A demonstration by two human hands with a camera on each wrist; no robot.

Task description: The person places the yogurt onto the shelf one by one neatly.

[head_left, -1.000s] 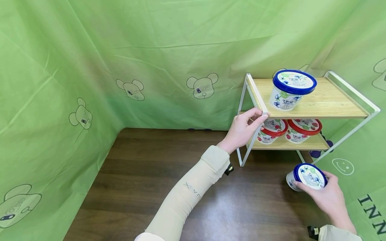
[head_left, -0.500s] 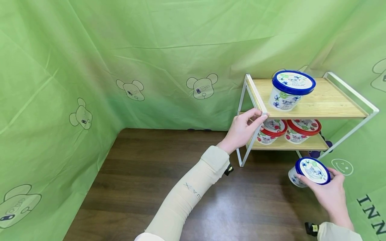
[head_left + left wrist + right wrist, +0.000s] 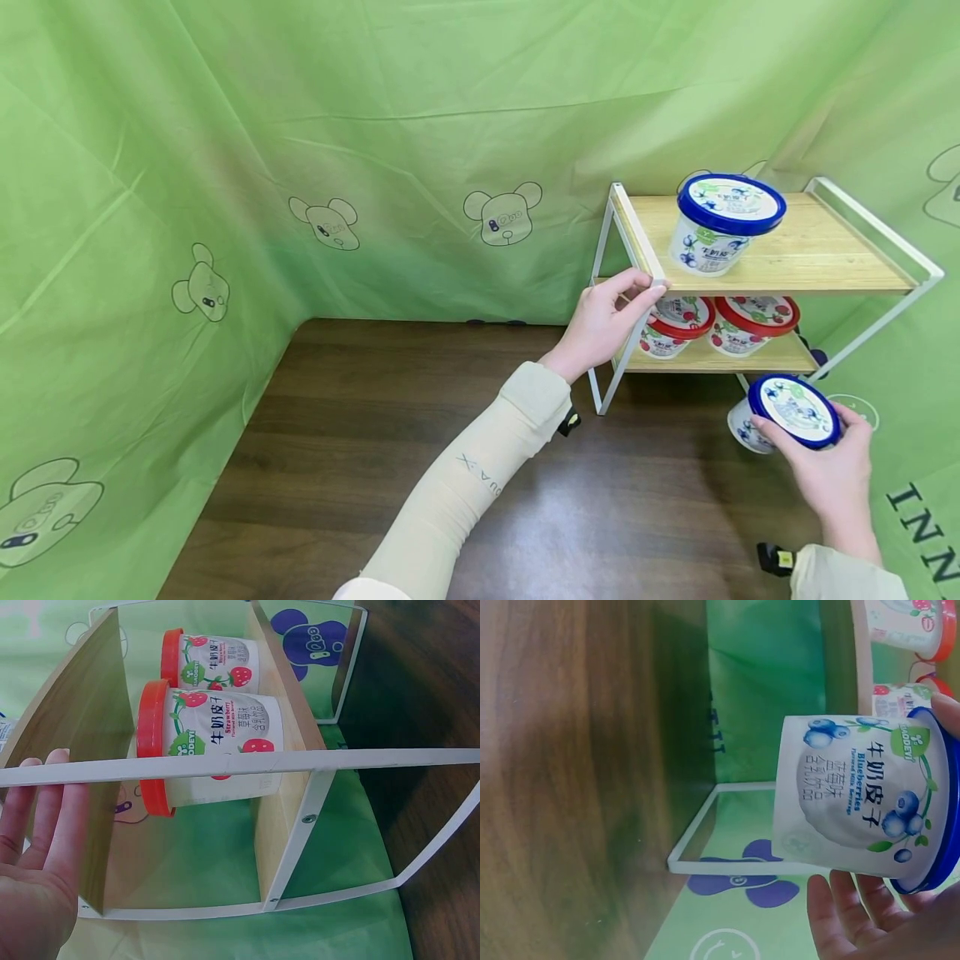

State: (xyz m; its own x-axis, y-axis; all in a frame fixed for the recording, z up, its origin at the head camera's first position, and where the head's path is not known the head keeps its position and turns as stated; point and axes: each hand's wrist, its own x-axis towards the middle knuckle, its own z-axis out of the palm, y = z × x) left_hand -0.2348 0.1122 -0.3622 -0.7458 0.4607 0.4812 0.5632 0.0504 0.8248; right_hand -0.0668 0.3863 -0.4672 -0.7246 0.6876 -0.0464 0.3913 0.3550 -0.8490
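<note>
My right hand grips a blue-lidded blueberry milk tub by its lid rim, tilted in the air in front of the shelf rack's lower right. In the right wrist view the tub's printed side faces the camera. My left hand pinches the white metal frame of the two-tier rack at its front left corner. Another blue-lidded tub stands upright on the top wooden shelf. Below it, two red-lidded strawberry tubs stand side by side on the lower shelf, partly hidden in the head view.
The rack stands on a dark wooden floor-like surface against green cloth with printed bear faces. More cloth hangs close on the right, beside my right hand. The rack's right white leg slants down behind the held tub.
My right hand has lifted the blueberry tub upward and slightly to the right, nearer the rack. The left hand and the tubs on the shelves stay where they were.
</note>
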